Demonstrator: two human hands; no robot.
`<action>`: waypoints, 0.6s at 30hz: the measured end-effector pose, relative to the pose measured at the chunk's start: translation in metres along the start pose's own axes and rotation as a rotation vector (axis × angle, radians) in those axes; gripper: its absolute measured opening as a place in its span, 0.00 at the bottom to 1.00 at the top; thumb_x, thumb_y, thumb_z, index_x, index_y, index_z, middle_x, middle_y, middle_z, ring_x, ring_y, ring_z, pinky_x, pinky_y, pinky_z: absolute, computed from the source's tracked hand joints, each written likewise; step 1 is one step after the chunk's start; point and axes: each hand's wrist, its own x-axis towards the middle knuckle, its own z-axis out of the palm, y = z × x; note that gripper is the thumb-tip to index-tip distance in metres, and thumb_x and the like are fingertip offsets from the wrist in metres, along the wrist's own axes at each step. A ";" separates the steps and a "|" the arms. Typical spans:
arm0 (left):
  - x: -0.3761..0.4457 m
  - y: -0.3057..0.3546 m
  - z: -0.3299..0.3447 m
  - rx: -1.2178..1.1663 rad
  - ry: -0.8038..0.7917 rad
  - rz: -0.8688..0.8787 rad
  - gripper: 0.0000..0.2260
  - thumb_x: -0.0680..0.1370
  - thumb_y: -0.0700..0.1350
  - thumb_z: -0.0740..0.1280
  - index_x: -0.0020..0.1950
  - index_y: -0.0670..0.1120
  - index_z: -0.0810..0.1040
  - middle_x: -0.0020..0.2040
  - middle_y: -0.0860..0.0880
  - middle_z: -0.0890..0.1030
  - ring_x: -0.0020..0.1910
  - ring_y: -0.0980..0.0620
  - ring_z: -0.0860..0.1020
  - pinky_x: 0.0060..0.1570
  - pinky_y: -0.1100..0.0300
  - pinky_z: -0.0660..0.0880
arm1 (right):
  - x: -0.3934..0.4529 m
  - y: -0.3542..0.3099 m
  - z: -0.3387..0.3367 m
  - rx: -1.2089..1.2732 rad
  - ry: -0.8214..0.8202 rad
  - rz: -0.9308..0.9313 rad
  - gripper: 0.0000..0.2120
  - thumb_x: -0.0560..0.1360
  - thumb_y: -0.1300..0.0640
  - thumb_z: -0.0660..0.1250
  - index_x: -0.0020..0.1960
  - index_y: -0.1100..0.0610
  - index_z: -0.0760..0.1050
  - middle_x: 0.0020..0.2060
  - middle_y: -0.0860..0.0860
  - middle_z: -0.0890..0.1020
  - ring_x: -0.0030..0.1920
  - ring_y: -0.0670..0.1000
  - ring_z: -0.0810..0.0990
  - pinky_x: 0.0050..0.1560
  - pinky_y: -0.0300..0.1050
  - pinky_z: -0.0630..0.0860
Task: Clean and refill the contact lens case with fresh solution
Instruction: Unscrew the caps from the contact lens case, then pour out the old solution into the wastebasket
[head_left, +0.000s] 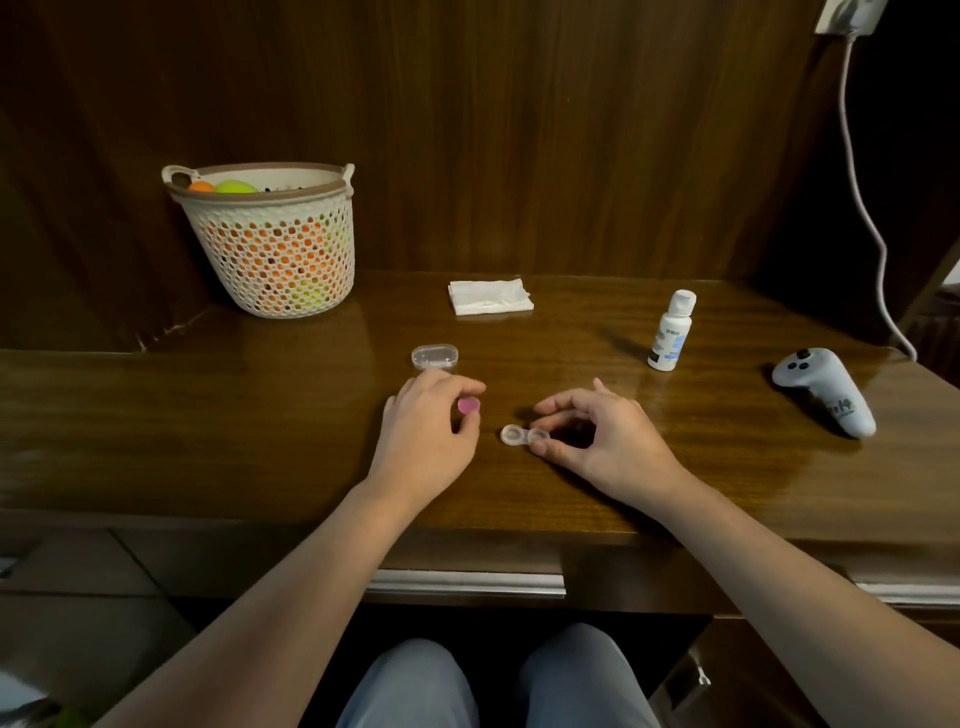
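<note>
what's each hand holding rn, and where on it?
Left hand pinches the pink cap by its rim, between thumb and fingers. Right hand holds the clear lens case at its right well; the left well is uncapped.

Left grip (423, 423) curled, pinching; right grip (597, 431) curled, fingertips pinched; forearms extended.

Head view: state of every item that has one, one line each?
lens case: on the desk, both wells uncapped, right end pinched by right hand
pink cap: off the case, pinched by left hand
solution bottle: upright, capped
clear box: lid shut
tissue: folded, flat
basket: upright, holding balls
</note>
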 end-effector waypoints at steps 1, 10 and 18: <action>-0.003 0.000 -0.001 -0.007 -0.036 0.009 0.13 0.82 0.48 0.71 0.67 0.58 0.81 0.64 0.60 0.78 0.62 0.60 0.77 0.69 0.54 0.68 | 0.000 0.000 0.000 -0.002 0.003 0.001 0.15 0.77 0.46 0.78 0.62 0.43 0.80 0.48 0.36 0.88 0.61 0.34 0.81 0.85 0.53 0.51; -0.024 0.002 -0.015 -0.074 -0.136 -0.051 0.17 0.79 0.58 0.73 0.68 0.62 0.79 0.54 0.65 0.79 0.51 0.64 0.77 0.65 0.49 0.73 | -0.007 -0.007 -0.002 0.006 0.036 -0.014 0.15 0.76 0.46 0.79 0.61 0.44 0.84 0.50 0.32 0.85 0.59 0.33 0.75 0.75 0.59 0.71; -0.044 0.001 -0.051 -0.158 -0.189 -0.117 0.19 0.75 0.58 0.77 0.64 0.70 0.78 0.54 0.65 0.83 0.53 0.68 0.78 0.64 0.49 0.78 | -0.004 -0.037 0.006 0.084 -0.062 -0.134 0.17 0.77 0.48 0.78 0.64 0.46 0.82 0.53 0.38 0.88 0.71 0.44 0.79 0.85 0.62 0.55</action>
